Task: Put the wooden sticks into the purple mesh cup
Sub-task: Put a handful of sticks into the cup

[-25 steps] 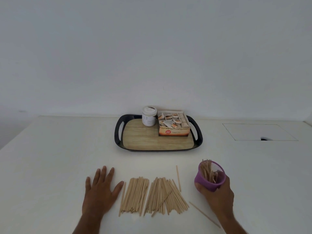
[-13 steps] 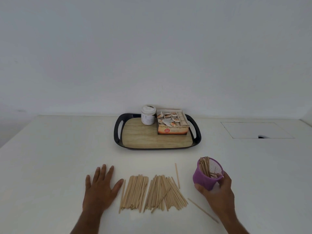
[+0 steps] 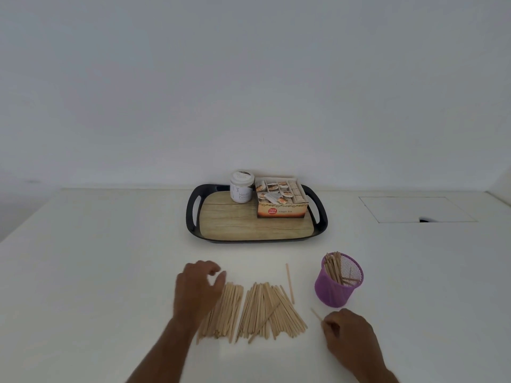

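The purple mesh cup [image 3: 336, 290] stands upright on the white table with several wooden sticks leaning inside it. Two piles of wooden sticks lie near the front edge: a left pile [image 3: 225, 310] and a fanned right pile [image 3: 269, 309]. One single stick [image 3: 289, 283] lies between the right pile and the cup. My left hand [image 3: 197, 290] hovers over the left pile's left side, fingers curled and apart. My right hand [image 3: 349, 337] is just in front of the cup, fingers closed on a lone stick [image 3: 316, 313] that pokes out to the upper left.
A black tray [image 3: 193, 214] with a wood-pattern floor sits at the back middle, carrying a white jar [image 3: 242, 186] and an open box of tea sachets [image 3: 280, 197]. A rectangular hatch [image 3: 414, 208] is set in the table at the back right.
My right hand let go of the cup, which now stands on the table, and dropped to the lone stick in front of it. My left hand lifted off the table and moved right over the left pile.
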A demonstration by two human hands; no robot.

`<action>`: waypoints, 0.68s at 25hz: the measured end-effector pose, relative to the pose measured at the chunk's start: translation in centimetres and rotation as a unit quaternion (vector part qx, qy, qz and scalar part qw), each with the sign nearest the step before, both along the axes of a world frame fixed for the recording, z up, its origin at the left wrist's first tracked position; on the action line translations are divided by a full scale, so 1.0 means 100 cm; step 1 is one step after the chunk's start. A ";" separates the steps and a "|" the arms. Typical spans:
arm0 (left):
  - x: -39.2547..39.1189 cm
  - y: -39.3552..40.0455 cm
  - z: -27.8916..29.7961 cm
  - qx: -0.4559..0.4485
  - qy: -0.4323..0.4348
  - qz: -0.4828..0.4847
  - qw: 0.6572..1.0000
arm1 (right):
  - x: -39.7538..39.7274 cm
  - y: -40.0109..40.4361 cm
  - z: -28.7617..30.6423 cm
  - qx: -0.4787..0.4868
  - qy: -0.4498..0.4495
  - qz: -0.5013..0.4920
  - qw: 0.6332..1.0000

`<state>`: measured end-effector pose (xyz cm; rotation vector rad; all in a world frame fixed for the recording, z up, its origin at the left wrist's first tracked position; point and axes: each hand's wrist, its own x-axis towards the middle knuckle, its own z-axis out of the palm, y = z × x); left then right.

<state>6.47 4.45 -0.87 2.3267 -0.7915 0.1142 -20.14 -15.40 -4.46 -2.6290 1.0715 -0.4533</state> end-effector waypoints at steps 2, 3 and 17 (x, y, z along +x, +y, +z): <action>-0.018 -0.018 0.016 0.017 0.029 -0.080 0.996 | 0.018 0.002 0.007 0.022 0.036 -0.016 0.999; -0.026 -0.026 0.022 0.044 0.044 -0.114 0.991 | 0.028 0.003 0.011 0.027 0.044 -0.019 0.998; -0.066 -0.058 0.029 0.290 0.117 -0.109 0.944 | 0.101 0.019 0.019 0.129 -0.007 -0.003 0.992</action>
